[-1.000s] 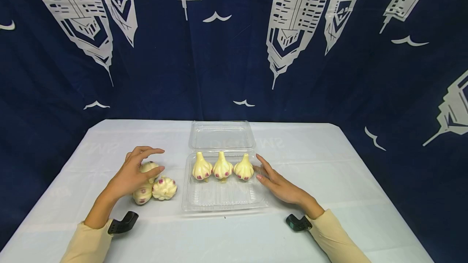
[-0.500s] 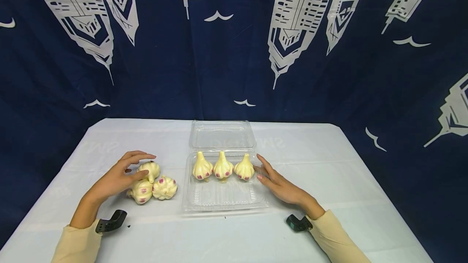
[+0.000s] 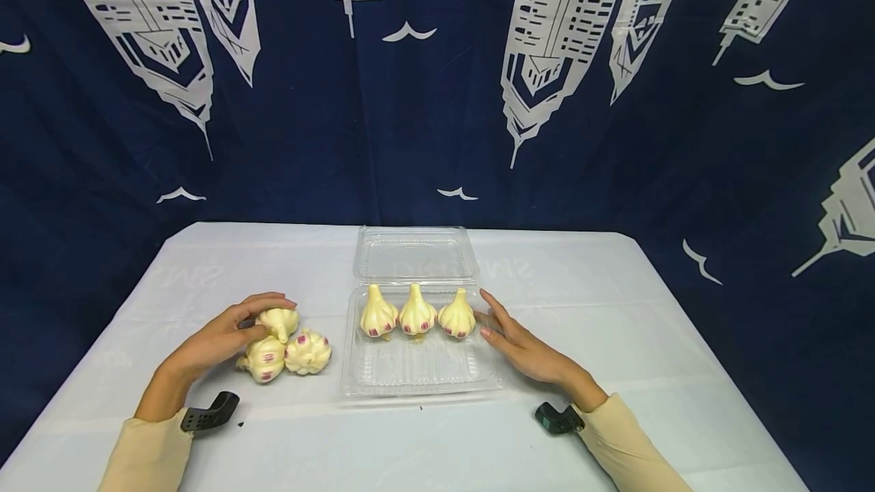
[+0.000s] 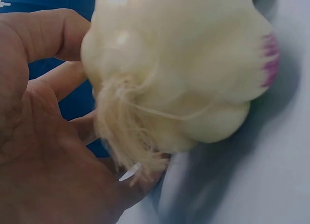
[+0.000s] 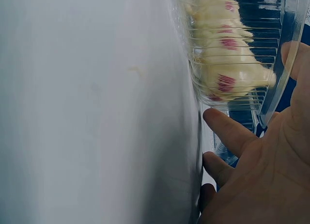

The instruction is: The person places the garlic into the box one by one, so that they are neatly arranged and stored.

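Note:
My left hand [image 3: 219,334] curls its fingers and thumb round the farthest garlic bulb [image 3: 279,323] of a group of three. A second garlic bulb [image 3: 264,359] lies just in front, its stringy roots [image 4: 128,127] turned to the camera in the left wrist view, where it hides the gripped one. The third garlic bulb [image 3: 308,352] lies to the right, touching its neighbours. A clear plastic clamshell box [image 3: 420,370] stands with its lid laid back; three garlic bulbs [image 3: 417,313] stand in its far row. My right hand [image 3: 522,348] touches the box's right side with fairly straight fingers.
The box's lid [image 3: 415,253] lies flat behind it on the white-covered table [image 3: 581,279]. A dark blue curtain [image 3: 424,127] with white buildings hangs at the back. Black wrist cameras [image 3: 210,412] sit on both wrists. A tiny dark speck [image 3: 241,424] lies near the left one.
My left hand has drawn back to the left and lowered, and its fingers have closed round the farthest bulb. The right hand and the box have stayed put.

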Demonstrator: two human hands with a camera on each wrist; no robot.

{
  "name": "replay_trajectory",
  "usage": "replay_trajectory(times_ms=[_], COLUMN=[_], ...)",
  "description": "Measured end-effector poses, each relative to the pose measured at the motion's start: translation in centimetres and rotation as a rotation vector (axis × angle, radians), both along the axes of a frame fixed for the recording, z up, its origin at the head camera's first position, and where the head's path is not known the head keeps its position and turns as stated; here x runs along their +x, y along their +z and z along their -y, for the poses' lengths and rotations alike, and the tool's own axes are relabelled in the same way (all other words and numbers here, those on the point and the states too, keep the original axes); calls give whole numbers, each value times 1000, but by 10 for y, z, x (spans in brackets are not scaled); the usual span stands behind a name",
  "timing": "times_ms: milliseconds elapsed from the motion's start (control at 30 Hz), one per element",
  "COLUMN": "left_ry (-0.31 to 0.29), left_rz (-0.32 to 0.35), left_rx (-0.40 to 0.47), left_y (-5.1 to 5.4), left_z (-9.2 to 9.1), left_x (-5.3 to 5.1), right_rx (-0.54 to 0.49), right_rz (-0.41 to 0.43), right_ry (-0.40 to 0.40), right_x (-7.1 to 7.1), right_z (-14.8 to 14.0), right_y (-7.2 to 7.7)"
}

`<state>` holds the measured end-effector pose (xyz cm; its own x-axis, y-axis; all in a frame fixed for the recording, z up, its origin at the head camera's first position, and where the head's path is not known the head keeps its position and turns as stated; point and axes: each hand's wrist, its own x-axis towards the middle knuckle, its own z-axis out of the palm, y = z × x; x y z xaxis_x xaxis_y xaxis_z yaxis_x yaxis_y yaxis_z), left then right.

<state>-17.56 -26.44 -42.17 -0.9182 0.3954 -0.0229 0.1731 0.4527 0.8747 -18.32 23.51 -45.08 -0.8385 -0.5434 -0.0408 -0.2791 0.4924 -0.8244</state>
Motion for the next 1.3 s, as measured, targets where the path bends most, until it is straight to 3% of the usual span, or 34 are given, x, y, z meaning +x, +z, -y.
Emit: replay_trajectory(times_ms=[200,667,933,1300], left_ry=[31,123,166,242], left_rz=[31,86,35,-51], left_rx=[17,39,-32,-47], left_y=[-6,-9,-7,6], left_z=[-1,-3,-4,-10], left_x=[-4,-8,-7,-2], right_rx=[6,12,16,14], right_rz=[8,3,7,23], right_ry=[-11,-14,-19,-30], right_x=[1,0,-1,0], right_z=[-1,-1,-1,0], right_y=[-1,0,0,-1])
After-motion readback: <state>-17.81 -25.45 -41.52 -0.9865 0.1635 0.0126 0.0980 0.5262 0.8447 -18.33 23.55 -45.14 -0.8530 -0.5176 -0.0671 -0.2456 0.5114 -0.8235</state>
